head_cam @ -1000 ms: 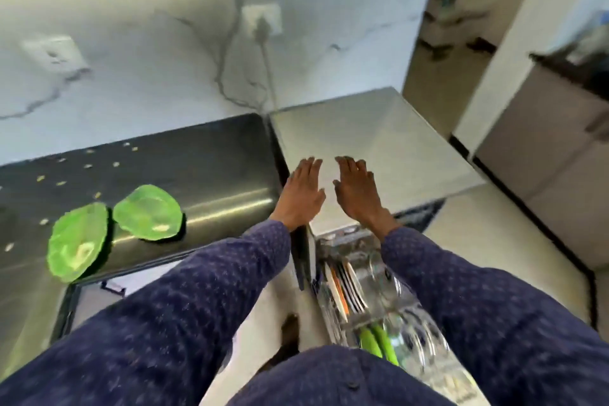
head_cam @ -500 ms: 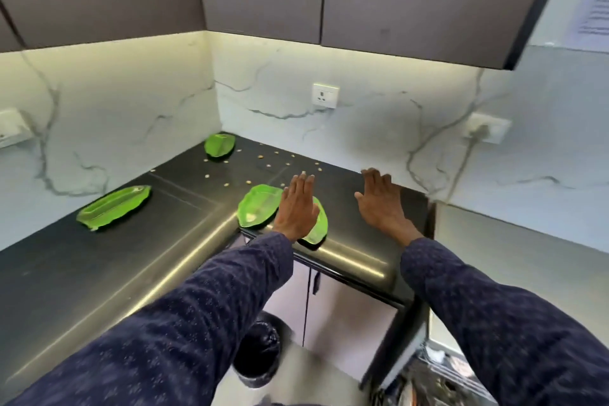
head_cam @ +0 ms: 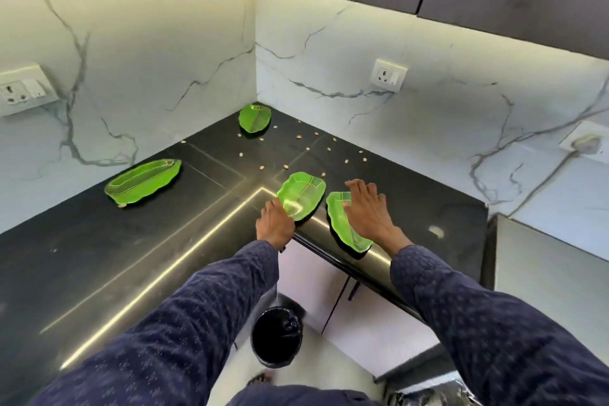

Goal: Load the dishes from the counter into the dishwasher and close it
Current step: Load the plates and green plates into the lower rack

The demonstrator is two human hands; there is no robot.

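Two green leaf-shaped plates lie side by side at the black counter's (head_cam: 99, 260) inner corner. My left hand (head_cam: 275, 221) is at the near rim of the left plate (head_cam: 304, 193), fingers curled down onto it, their tips hidden. My right hand (head_cam: 369, 211) lies spread over the right plate (head_cam: 342, 229), covering its far half. Both plates rest on the counter. A long green tray (head_cam: 143, 186) sits further left, and a small green leaf plate (head_cam: 255, 118) lies in the far corner. The dishwasher's grey top (head_cam: 553, 267) is at the right; a bit of its rack (head_cam: 428, 398) shows bottom right.
Several small pale seeds (head_cam: 308, 148) are scattered on the counter behind the plates. A black bin (head_cam: 276, 336) stands on the floor below the counter's corner. Marble walls with sockets (head_cam: 389, 74) and dark upper cabinets enclose the corner.
My view has swung left from the dishwasher to the counter corner. Both hands have come down from hovering flat onto the two nearest green plates.
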